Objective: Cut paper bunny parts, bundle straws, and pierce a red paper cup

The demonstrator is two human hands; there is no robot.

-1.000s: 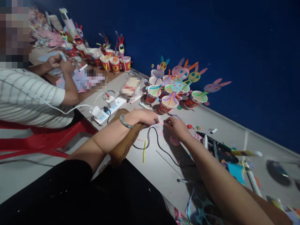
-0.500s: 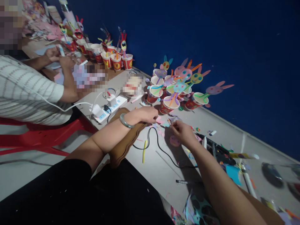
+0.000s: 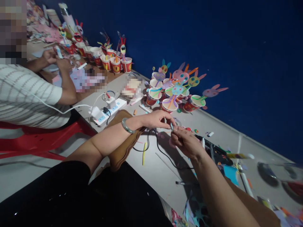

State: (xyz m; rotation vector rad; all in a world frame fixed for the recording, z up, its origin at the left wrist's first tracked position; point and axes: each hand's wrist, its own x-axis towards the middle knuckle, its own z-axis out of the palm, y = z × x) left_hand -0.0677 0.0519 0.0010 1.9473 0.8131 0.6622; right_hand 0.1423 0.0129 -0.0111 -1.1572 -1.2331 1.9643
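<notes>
My left hand (image 3: 159, 119), with a jade-coloured bangle (image 3: 128, 126) on its wrist, reaches in from the left. Its thumb and forefinger pinch a small light-blue piece (image 3: 171, 126), perhaps paper. Against the other end of that piece are the closed fingertips of my right hand (image 3: 186, 140). Just beyond both hands stand red paper cups (image 3: 169, 105) holding colourful rabbit-faced spoons (image 3: 177, 90). Under my left forearm lies a brown wavy-edged mat or bag (image 3: 123, 142). Small paper scraps lie partly hidden beneath my hands.
A white power strip (image 3: 110, 112) with plugs sits left of my forearm. A black cable (image 3: 163, 153) and a yellow strip (image 3: 144, 154) lie nearer me. Markers (image 3: 245, 179) and cut paper (image 3: 230, 175) spread at right. A co-worker's hands (image 3: 58, 60) are busy at far left.
My left hand has moved right and its fingers have come to my right fingertips. The light-blue piece now shows between them. The view has shifted slightly.
</notes>
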